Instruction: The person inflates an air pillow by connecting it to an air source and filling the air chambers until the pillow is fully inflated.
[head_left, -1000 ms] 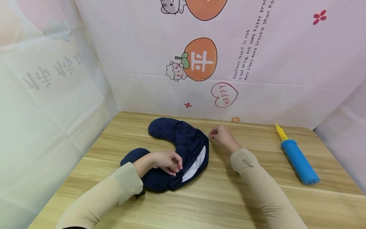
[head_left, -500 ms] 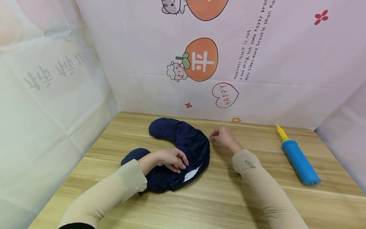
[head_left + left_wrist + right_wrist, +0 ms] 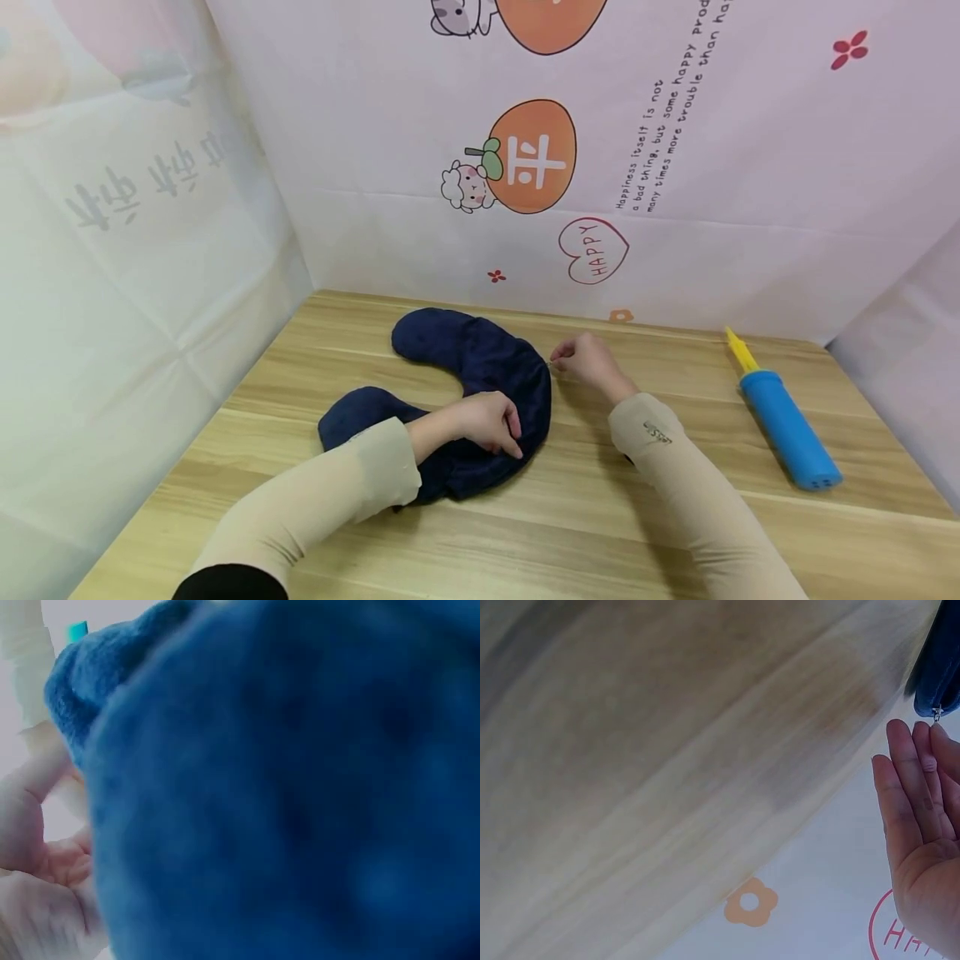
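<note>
A navy plush U-shaped neck pillow [image 3: 435, 333] lies on the table, its curve toward the right. My left hand [image 3: 489, 419] bends over the near part of the curve, thumb and fingertips curled down at the outer edge of the cloth. In the left wrist view blue cloth fills most of the frame and hides the fingertips. At the far end of the outer seam, my right hand [image 3: 588, 362] pinches a small metal zipper pull [image 3: 937, 714] between thumb and finger. Its other fingers stretch out straight in the right wrist view. None of the white lining shows.
A blue hand pump [image 3: 791, 429] with a yellow nozzle lies on the right of the wooden table [image 3: 570, 542]. A printed white cloth [image 3: 390, 242] hangs behind the table, and more white cloth stands at both sides.
My left hand has moved right across the pillow to its outer edge. The white-lined opening has narrowed and gone from sight. My right hand has stayed almost still at the zipper pull.
</note>
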{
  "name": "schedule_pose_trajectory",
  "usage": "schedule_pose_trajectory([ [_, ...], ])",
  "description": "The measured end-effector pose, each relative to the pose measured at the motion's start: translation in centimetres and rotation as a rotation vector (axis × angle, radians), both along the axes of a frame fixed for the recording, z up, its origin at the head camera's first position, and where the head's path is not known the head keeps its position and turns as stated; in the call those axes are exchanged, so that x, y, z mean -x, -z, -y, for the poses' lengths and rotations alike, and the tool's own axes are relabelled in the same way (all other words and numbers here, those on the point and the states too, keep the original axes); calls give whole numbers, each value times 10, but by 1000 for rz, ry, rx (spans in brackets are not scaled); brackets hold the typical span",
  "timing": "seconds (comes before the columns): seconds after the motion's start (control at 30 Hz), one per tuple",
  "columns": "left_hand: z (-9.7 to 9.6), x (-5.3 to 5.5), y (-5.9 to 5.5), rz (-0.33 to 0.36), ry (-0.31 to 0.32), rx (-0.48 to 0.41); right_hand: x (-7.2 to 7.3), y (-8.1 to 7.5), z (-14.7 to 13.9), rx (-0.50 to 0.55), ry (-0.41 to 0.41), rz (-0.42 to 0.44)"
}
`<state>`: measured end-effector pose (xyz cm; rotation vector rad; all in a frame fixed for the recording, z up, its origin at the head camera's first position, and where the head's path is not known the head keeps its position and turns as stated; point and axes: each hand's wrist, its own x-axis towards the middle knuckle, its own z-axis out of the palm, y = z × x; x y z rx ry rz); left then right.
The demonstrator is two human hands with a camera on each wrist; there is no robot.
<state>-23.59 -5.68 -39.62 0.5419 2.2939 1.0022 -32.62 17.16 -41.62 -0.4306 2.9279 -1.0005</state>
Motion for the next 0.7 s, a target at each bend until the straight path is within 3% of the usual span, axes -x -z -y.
schedule_pose_trajectory([
  [0.1,1,1,2,-31,1,-1,0,1,0,-6,5,-3],
  [0.33,17,8,4,152,-132,-151,3,4,-2,-3,-9,-24],
  [0.5,28,11,2,184,-124,-145,5,5,-1,-1,-28,-32],
  [0.7,36,11,-3,171,-102,-102,4,0,2,-44,-38,-40],
])
